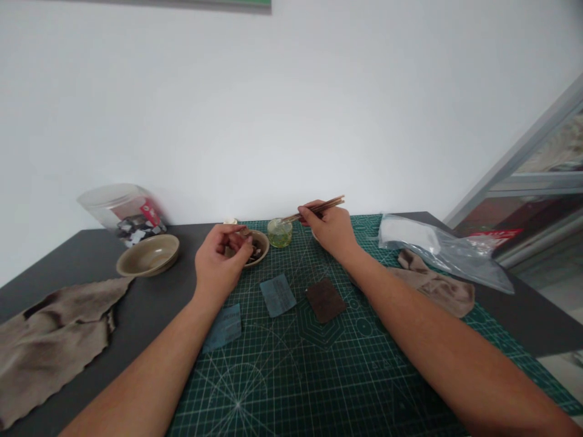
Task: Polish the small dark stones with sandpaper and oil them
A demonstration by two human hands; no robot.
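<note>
My right hand [330, 229] is closed round a pair of dark wooden chopsticks [319, 209], whose tips point left to a small glass cup of greenish liquid [279, 233]. My left hand [218, 258] hovers with curled fingers over a small tan bowl [260, 255] holding dark pieces; its fingertips pinch something I cannot make out. Both hands are above the far part of a green cutting mat [300, 364]. On the mat lie two blue-grey squares [277, 295] [223, 328] and a brown square [325, 300].
An empty tan bowl [148, 255] and a tipped clear jar [122, 212] sit at the back left. A grey-brown cloth [50, 340] lies at left, another [437, 285] at right beside a clear plastic bag [446, 249]. The white wall is just behind.
</note>
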